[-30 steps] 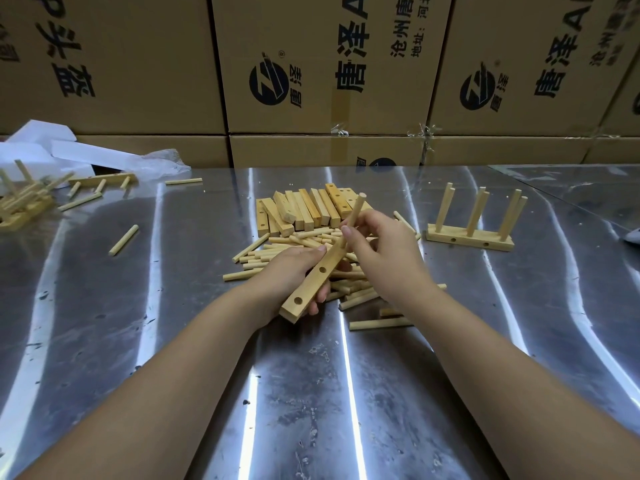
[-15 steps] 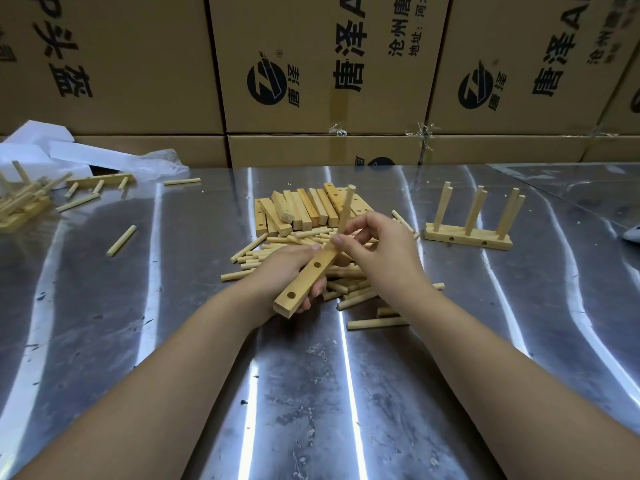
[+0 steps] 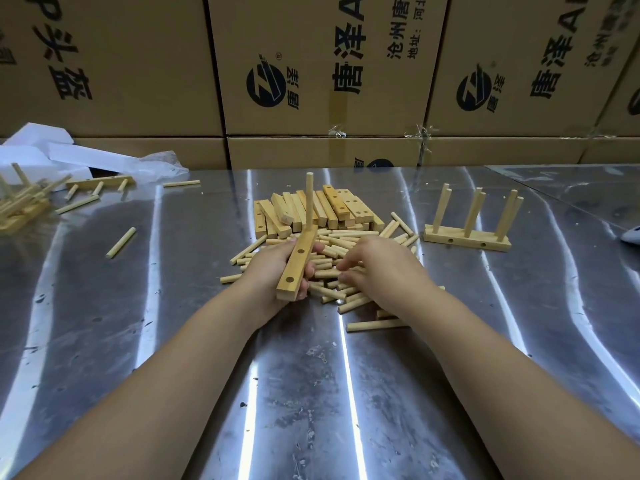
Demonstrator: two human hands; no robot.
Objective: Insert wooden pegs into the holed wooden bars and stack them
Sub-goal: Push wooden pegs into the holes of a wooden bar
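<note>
The left hand [image 3: 270, 270] is clamping its grip round a light, stiff bar [image 3: 299, 261] just above the peg pile [image 3: 346, 237], one peg [image 3: 309, 199] standing in it. The right hand [image 3: 381, 271] is fingering the pile, its grip unclear; the smooth pegs are probably wanting a mid-length pinch.

Your left hand [image 3: 273, 268] grips the pale, long wooden bar with round holes [image 3: 295, 270]. Just right of that bar, your right hand [image 3: 381, 268] is palm down, fingers bent.

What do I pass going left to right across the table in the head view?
Stack of pegged bars, loose peg, holed bar in the left hand, right hand, upright pegged bar, white object at the right edge.
</note>
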